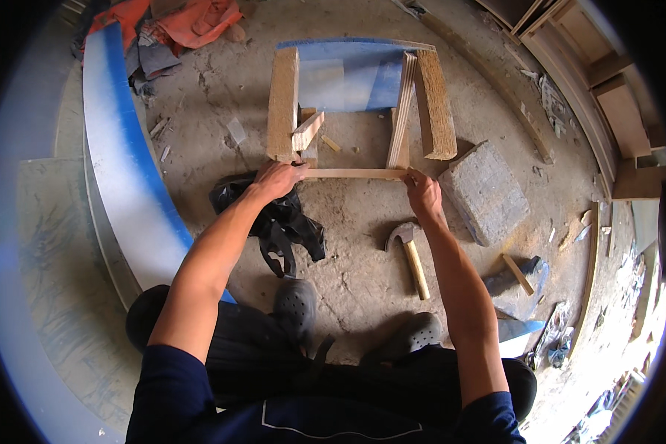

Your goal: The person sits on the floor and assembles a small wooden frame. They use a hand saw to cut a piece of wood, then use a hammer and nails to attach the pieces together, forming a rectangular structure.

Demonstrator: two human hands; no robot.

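Observation:
Between my two hands a thin flat wooden strip lies crosswise, gripped at both ends. My left hand is closed on its left end, close to the foot of a thick wooden block. My right hand pinches the right end. Just beyond is a small wooden frame with a blue and white panel at its far side. A second thick block leans outward on the right, beside a layered plywood piece. A short pale offcut sits tilted inside the left block.
A claw hammer lies on the concrete floor near my right forearm. Beside it rests a grey concrete block. A black plastic bag is under my left wrist. A long curved blue-white sheet stands at left; a long timber lies at right.

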